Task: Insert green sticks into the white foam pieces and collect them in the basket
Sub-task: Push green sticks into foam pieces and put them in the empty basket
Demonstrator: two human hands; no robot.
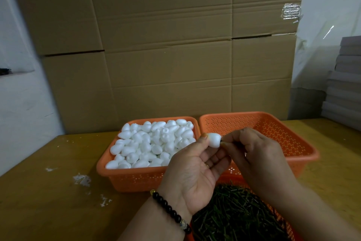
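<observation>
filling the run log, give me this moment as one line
left hand: holds foam piece | right hand: pushing stick in | right basket: empty

baskets (304, 154) orange, perforated | foam pieces (150, 143) white | sticks (234, 213) dark green | bracelet (168, 207) black beads | table (48, 192) yellow-brown

Pretty tight up front: both hands (195, 164) (259, 152) sit together over the gap between the baskets. The foam basket (125, 178) is heaped to the rim, so nothing fits in there. The right basket (293, 143) is wide open from above. Cardboard (166, 55) walls off the back; the table (48, 192) on the left is open.
</observation>
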